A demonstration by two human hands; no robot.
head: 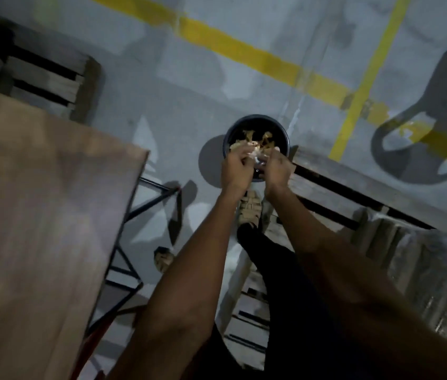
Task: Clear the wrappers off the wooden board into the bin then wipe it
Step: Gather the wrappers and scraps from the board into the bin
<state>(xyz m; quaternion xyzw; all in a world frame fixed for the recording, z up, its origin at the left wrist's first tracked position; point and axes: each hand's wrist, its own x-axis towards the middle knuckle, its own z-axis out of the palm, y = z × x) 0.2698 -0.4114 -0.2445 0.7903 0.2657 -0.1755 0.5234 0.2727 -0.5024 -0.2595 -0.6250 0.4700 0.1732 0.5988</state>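
A dark round bin (255,124) stands on the grey floor, with several crumpled gold-brown wrappers (249,136) inside it. Both my arms reach out over its near rim. My left hand (237,168) and my right hand (278,168) are side by side, fingers curled, and between them they grip a bunch of shiny crumpled wrappers (256,154) right above the bin. The wooden board (41,215) fills the left of the view on a dark metal frame; the part in view carries nothing. The picture is dim and blurred.
A wooden pallet (381,215) lies to the right of the bin, another pallet (44,78) at the back left. Yellow lines (244,50) cross the floor. A dark chair (436,111) stands at the far right. My sandalled foot (249,207) is just behind the bin.
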